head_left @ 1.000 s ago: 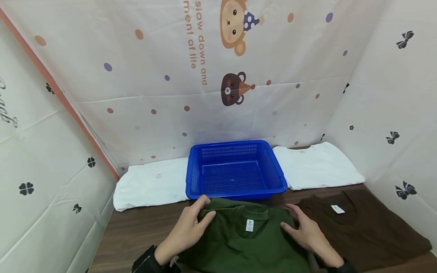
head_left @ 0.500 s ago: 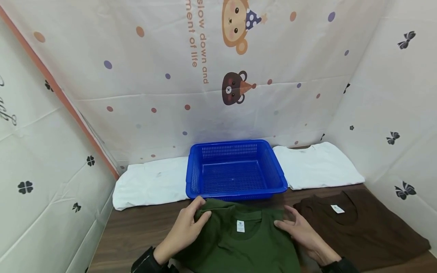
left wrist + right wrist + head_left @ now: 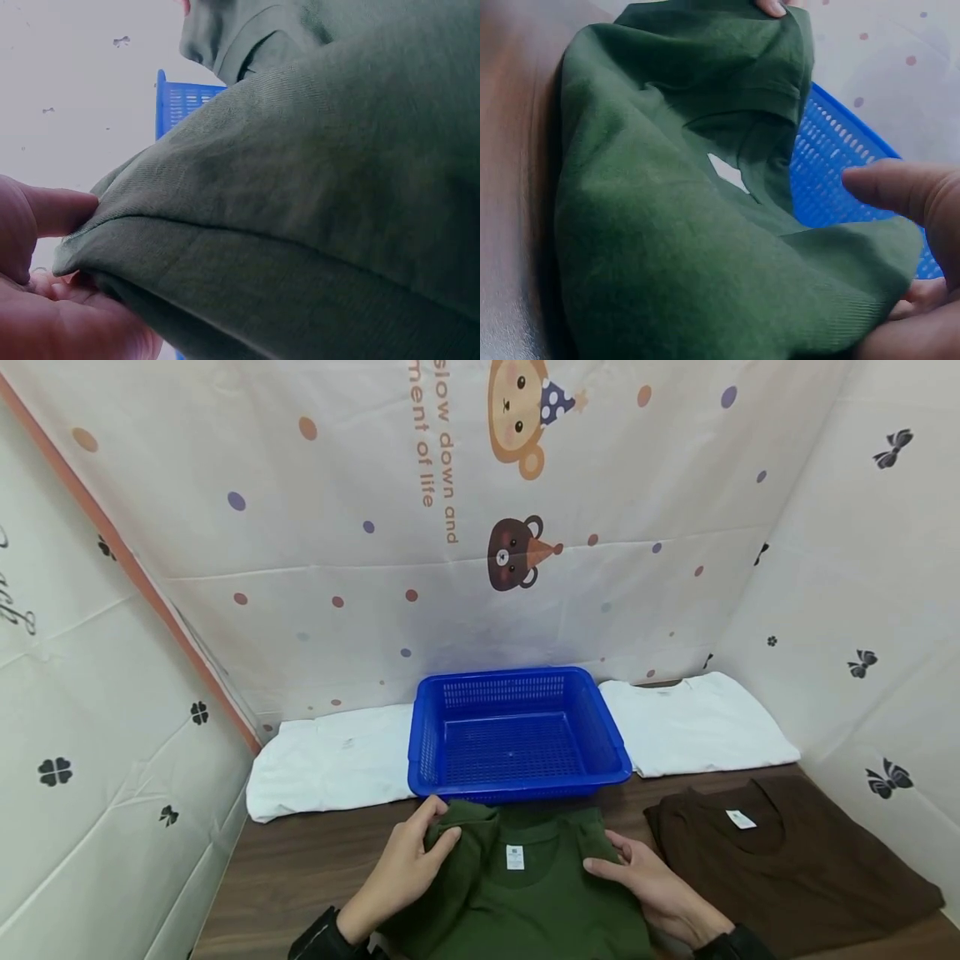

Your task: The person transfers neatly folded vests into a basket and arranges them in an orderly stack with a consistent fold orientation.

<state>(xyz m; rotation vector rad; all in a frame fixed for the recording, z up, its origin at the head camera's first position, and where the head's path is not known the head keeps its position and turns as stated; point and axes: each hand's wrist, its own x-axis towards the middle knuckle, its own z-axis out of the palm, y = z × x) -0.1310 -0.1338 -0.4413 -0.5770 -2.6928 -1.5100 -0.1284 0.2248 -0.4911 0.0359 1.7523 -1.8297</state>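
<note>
A dark green T-shirt [image 3: 540, 902] with a white neck label [image 3: 515, 857] is spread in front of me, its collar towards the blue basket. My left hand [image 3: 408, 864] pinches the left shoulder edge between thumb and fingers; in the left wrist view the cloth [image 3: 247, 187] slopes down from that pinch. On the other side my right hand [image 3: 648, 881] holds the right shoulder edge, fingers behind the cloth and thumb on the near side. The right wrist view shows that thumb [image 3: 892, 186] standing off the fabric, with the fingertips partly hidden by the shirt [image 3: 667, 225].
Just beyond the shirt stands a blue plastic basket [image 3: 420, 760] with nothing in it. Folded white shirts lie to its left [image 3: 330, 764] and right [image 3: 697, 727]. A brown T-shirt [image 3: 802, 868] lies at the right on the wooden table [image 3: 262, 877]. Patterned cloth walls [image 3: 337, 527] enclose the table.
The shirt and its label have shifted left. My right hand has moved left with the right shoulder, which now folds upward; my left hand stays nearly in place, gripping the left shoulder.
</note>
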